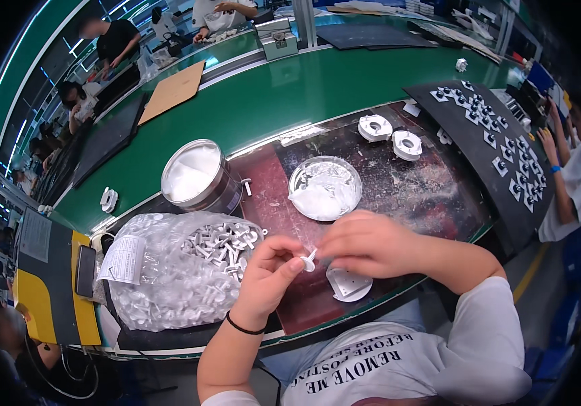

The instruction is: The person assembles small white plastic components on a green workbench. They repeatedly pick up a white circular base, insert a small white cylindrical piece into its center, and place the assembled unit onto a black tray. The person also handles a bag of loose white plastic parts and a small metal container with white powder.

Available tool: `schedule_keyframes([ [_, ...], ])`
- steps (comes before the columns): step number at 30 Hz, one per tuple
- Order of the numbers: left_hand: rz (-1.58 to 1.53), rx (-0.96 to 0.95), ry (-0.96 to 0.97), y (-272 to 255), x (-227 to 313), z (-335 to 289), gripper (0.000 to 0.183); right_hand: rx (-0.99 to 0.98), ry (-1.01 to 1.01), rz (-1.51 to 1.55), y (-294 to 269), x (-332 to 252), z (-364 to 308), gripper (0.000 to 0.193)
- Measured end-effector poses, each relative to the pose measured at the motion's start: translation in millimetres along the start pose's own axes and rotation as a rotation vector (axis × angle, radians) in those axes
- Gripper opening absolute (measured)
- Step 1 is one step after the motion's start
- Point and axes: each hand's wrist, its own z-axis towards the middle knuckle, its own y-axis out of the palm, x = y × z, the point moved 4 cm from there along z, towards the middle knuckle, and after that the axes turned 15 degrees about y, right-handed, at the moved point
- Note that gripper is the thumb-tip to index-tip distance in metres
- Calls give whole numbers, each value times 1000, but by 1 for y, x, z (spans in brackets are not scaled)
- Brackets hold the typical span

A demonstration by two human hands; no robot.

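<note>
My left hand (pixel 271 272) pinches a small white plastic pin with a round head (pixel 309 262) between thumb and forefinger. Right beside the pin's stem, my right hand (pixel 366 245) is curled closed; its fingertips are partly hidden, so what they grip is unclear. Below the right hand a white plastic housing (pixel 349 284) lies on the dark red mat (pixel 263 189), partly covered. A large clear bag (pixel 169 291) full of similar white pins lies open to the left. Just beyond my hands stands a round metal dish (pixel 325 187) with white paste in it.
A metal can (pixel 199 177) with white contents stands behind the bag. Two white ring-shaped housings (pixel 390 137) sit at the mat's far side. On the right, a black board (pixel 483 128) bears several small parts. A green conveyor (pixel 344 84) runs behind; people work around.
</note>
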Motion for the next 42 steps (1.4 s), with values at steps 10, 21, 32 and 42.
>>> schedule_keyframes([
  [10, -40, -115, -66, 6, -11, -5, 21, 36, -50, 26, 3, 1, -6, 20],
  [21, 252, 33, -76, -4, -2, -1, 27, 187, 252, -484, -32, 105, -7, 13],
  [32, 365, -39, -61, -3, -3, 0, 22, 121, 226, -598, -22, 106, -7, 13],
  [42, 366, -36, -61, -3, -5, -1, 21, 95, 212, -654, -22, 106, -8, 11],
])
